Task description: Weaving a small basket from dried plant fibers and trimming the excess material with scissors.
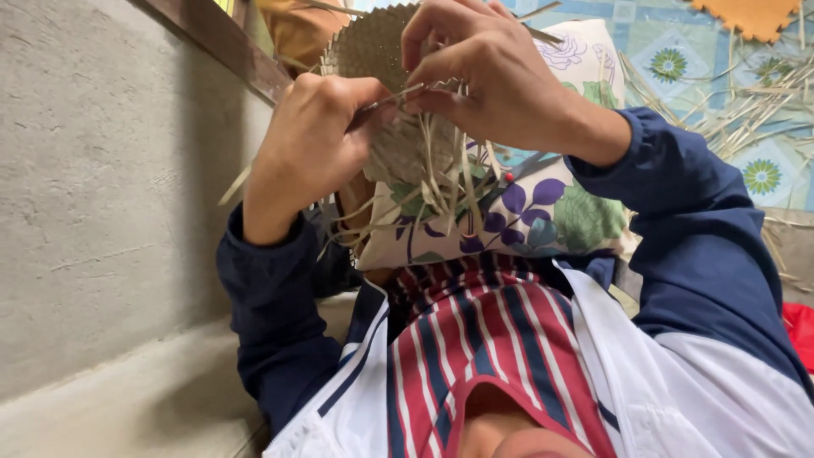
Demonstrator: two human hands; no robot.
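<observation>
while both hands work close together at the top centre of the frame, a half-made woven piece (373,51) of pale straw sits between them, its finished mesh rising to the upper edge and its loose strands (441,182) hanging down over a floral cushion (543,212). the left hand (309,140) is curled nearly shut, pinching the edge of the weave and a thin strand between thumb and fingers. the right hand (492,80) is also closed down, fingertips pressed on a strand where it crosses the weave. by the look of it, the step in hand is plaiting one strand through the edge. the next move would call for a steady pinch from the left hand while the right draws a strand snug without splitting it. more cut straw (746,110) lies scattered on a patterned mat (670,59) at the upper right.
</observation>
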